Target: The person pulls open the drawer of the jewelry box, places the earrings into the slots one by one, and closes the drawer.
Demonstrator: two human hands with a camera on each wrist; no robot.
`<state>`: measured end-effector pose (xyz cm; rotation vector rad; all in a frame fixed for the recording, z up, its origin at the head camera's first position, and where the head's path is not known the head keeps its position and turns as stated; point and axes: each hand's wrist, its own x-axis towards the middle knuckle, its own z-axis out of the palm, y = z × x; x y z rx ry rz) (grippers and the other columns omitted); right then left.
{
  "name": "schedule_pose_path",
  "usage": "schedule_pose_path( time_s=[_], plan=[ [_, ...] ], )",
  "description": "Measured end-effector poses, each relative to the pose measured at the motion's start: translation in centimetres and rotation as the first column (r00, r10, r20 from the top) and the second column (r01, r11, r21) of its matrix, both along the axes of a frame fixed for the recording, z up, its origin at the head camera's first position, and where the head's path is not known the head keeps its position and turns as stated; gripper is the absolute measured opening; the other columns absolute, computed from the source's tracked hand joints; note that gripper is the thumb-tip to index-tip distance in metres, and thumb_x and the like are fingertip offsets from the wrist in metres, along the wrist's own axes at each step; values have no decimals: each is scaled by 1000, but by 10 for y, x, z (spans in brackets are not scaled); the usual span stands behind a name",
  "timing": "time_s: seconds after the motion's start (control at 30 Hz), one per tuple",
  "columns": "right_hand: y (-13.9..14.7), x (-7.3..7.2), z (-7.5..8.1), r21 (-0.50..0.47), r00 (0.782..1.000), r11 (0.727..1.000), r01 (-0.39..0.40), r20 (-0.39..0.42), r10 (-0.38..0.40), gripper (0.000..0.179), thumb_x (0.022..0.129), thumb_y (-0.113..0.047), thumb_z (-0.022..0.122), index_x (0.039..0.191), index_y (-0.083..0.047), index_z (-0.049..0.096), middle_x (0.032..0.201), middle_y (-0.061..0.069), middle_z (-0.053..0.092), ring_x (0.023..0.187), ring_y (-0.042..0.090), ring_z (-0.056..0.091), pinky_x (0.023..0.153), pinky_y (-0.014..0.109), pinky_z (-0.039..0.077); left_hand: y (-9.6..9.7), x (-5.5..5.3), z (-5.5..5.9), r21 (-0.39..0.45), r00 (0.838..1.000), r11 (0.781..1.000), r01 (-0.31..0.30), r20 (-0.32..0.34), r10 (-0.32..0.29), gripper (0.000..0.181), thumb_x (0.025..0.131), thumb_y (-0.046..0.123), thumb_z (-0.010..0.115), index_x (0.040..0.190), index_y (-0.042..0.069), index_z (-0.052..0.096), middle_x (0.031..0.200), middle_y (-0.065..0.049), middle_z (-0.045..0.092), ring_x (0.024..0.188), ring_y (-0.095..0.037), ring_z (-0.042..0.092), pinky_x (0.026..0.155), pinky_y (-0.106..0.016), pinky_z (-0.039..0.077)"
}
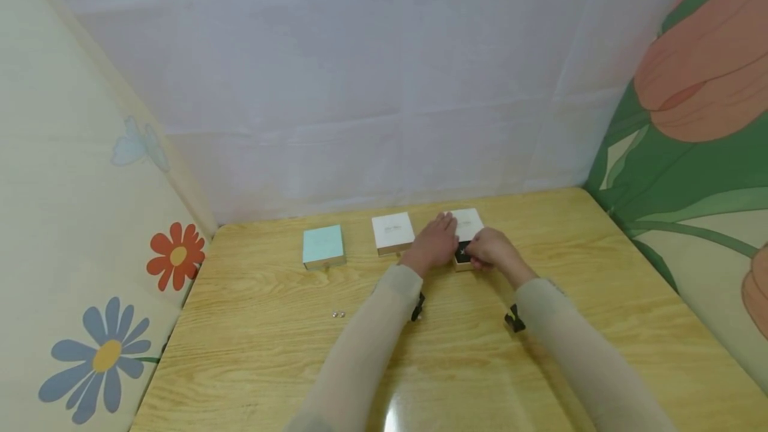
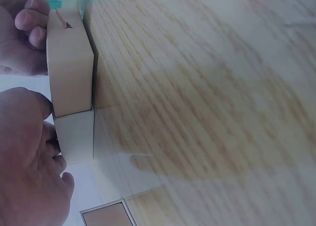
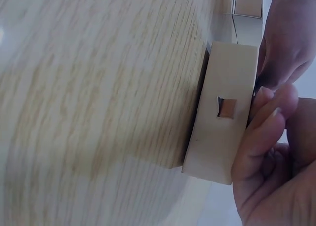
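Note:
At the back right of the table, a white box (image 1: 468,220) has its black-lined drawer (image 1: 461,257) pulled out toward me. My left hand (image 1: 433,243) rests on the box's cover with its fingers extended. In the left wrist view, that hand (image 2: 29,157) lies along the cover's edge. My right hand (image 1: 495,252) is over the drawer, fingers curled at its opening. A small silvery piece (image 1: 463,251) glints beside those fingertips; whether they pinch it is hidden. The drawer's tan front (image 3: 219,142) with a small notch shows in the right wrist view, beside the curled right fingers (image 3: 259,142).
Left of the hands stand another white box (image 1: 393,231) and a teal box (image 1: 323,244), both shut. Two tiny shiny pieces (image 1: 339,314) lie on the wooden table (image 1: 252,352) nearer me. A white cloth (image 1: 324,85) hangs behind, with painted panels at either side.

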<state>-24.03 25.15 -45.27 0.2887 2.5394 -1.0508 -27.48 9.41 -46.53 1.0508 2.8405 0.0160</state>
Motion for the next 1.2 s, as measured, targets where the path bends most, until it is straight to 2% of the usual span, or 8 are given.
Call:
schedule_pose_path(
  time_s=[0.3, 0.5, 0.77, 0.93, 1.07, 1.2],
  plan=[
    [-4, 2, 5, 91, 1000, 996, -7, -1, 7, 23, 95, -7, 55, 76, -1, 66, 58, 3, 63, 47, 9, 56, 46, 19, 48, 1, -2, -2, 14, 1000, 1000, -5, 12, 4, 54, 113, 30, 23, 162, 6, 20, 169, -9, 16, 157, -22, 12, 128, -33, 16],
    [-5, 3, 6, 88, 1000, 996, 4, -9, -3, 21, 95, -6, 55, 79, 0, 66, 60, 4, 64, 49, 9, 57, 48, 19, 50, 2, -4, -5, 8, 1000, 1000, -14, 23, 13, 55, 113, 32, 22, 162, 7, 18, 170, -8, 13, 157, -21, 9, 128, -32, 13],
    [-3, 7, 6, 10, 999, 999, 37, -25, -37, 20, 96, -6, 55, 83, 3, 67, 63, 5, 66, 53, 11, 62, 54, 23, 56, 5, -5, -7, 20, 998, 999, -38, 57, 37, 55, 113, 33, 23, 163, 10, 19, 170, -4, 13, 157, -17, 7, 128, -31, 13],
    [0, 6, 7, -8, 998, 999, 33, -44, -34, 22, 96, -8, 55, 95, 8, 70, 66, 5, 68, 53, 10, 63, 55, 23, 57, 3, -3, -3, 36, 998, 999, -27, 60, 24, 55, 113, 30, 25, 162, 8, 19, 170, -7, 13, 157, -21, 9, 128, -33, 13],
    [2, 6, 10, -103, 997, 993, 53, -49, -58, 26, 99, -9, 54, 108, 13, 66, 69, 5, 68, 55, 9, 64, 58, 24, 60, 2, -3, -1, 52, 997, 998, -19, 71, 16, 55, 113, 29, 26, 162, 5, 19, 170, -10, 13, 157, -23, 9, 128, -34, 10],
    [3, 8, 15, -215, 995, 973, 80, -41, -91, 32, 102, -10, 52, 117, 17, 60, 74, 6, 66, 59, 10, 66, 63, 28, 63, 1, -2, -1, 69, 997, 997, -23, 70, 18, 55, 113, 30, 26, 162, 5, 20, 170, -9, 14, 157, -23, 10, 127, -31, 7]
  ],
)
